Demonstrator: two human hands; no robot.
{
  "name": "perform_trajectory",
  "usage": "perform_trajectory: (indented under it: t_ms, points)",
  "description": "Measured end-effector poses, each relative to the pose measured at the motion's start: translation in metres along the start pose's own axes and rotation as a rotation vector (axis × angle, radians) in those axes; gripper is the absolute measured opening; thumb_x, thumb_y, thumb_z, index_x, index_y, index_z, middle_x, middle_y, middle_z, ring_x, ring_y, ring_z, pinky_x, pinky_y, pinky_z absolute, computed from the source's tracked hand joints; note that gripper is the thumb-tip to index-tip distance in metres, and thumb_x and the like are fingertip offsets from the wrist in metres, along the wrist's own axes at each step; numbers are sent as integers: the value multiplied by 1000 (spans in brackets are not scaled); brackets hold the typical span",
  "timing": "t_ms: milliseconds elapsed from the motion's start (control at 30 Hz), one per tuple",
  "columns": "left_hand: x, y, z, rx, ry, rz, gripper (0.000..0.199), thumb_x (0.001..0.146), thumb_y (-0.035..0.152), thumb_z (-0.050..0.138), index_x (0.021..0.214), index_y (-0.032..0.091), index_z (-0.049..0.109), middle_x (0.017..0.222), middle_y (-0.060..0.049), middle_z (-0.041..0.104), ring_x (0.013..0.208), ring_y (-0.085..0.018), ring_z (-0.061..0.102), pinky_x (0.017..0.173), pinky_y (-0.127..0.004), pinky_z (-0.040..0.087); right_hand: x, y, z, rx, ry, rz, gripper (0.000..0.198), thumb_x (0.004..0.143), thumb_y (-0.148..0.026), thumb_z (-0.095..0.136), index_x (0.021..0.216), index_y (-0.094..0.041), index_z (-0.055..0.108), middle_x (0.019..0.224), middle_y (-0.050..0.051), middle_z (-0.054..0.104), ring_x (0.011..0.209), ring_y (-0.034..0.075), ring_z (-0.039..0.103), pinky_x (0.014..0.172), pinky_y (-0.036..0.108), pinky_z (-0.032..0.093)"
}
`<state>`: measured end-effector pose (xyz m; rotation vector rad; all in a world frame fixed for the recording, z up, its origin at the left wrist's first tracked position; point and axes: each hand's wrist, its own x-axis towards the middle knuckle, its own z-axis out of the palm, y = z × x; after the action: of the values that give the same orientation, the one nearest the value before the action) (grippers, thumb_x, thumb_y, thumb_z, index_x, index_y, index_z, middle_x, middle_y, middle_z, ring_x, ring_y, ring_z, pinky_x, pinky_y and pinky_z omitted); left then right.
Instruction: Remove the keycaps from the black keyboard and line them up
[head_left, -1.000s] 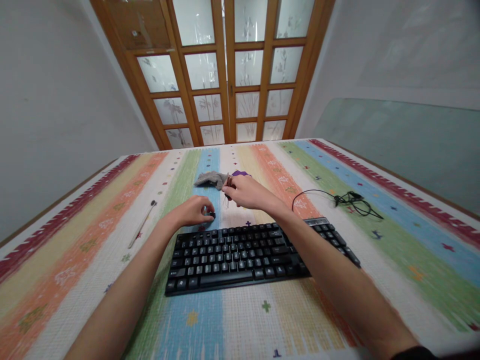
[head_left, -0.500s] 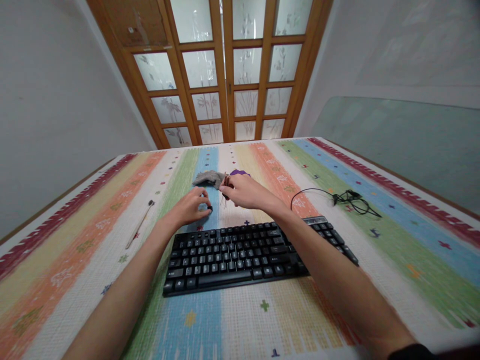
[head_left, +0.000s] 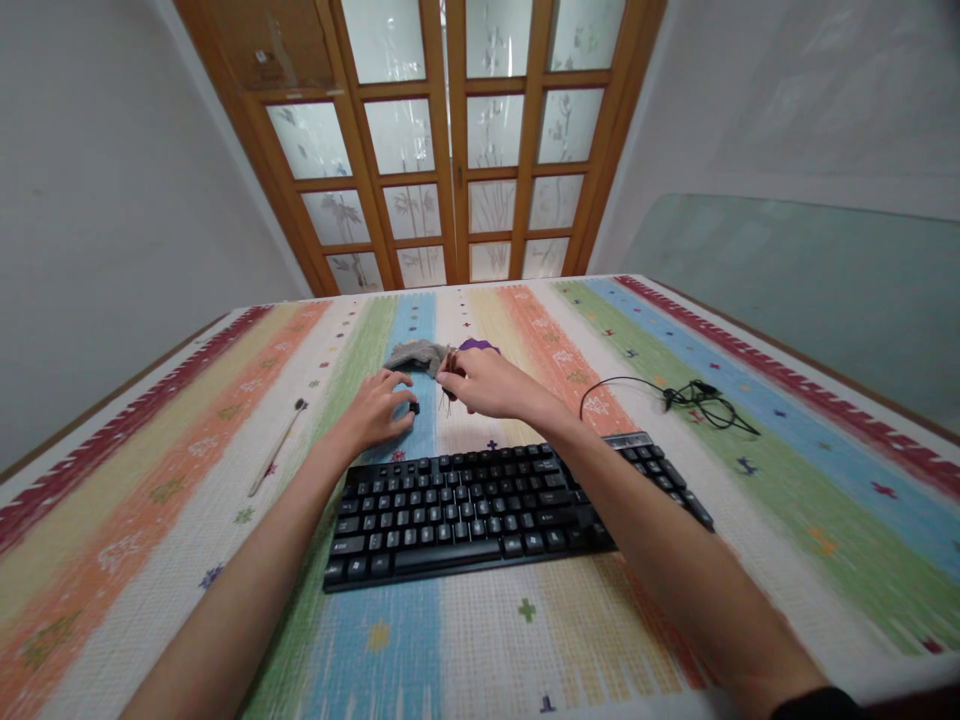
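My left hand (head_left: 379, 412) is just beyond the keyboard's back left edge, thumb and fingers curved around a small black keycap (head_left: 415, 407) at their tips. To its right, my right hand (head_left: 480, 382) is closed in a pinch on a small brown thing with thin dark strands (head_left: 448, 385) hanging below it. The fingers hide most of that thing, so its kind is unclear. A black keyboard (head_left: 450, 510) lies in front of me, beneath my right forearm. Behind the hands, a crumpled grey cloth (head_left: 414, 354) rests on the table.
A thin brush (head_left: 277, 448) with a dark tip lies at the left. Part of a purple item (head_left: 478, 345) shows behind my right hand. The keyboard's black cable (head_left: 697, 400) is coiled at the right. A striped cloth (head_left: 525, 640) covers the table.
My left hand has shifted slightly away from me and to the left, together with the keycap at its fingertips. The right hand keeps nearly the same place and pinch.
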<state>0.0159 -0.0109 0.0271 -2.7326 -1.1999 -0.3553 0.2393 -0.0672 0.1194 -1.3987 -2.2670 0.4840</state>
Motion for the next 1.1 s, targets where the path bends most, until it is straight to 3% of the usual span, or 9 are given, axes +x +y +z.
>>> perform_trajectory:
  t_ms: [433,1100]
  points:
    - [-2,-1,7,38,40,-205,26,88,29,50,101,18,70,125,-14,58,117,-35,48,94,-51,43,0,0,0,-22,-14,-2,28,93,-23,48,79,-13,71,62,7,67,58,15,59,60,25,42]
    - [-3,-6,17,-31,14,-256,31,90,28,50,116,18,64,128,-14,54,120,-35,45,101,-52,39,0,0,1,-26,-47,-7,28,92,-23,48,78,-13,70,60,6,66,59,16,59,59,26,39]
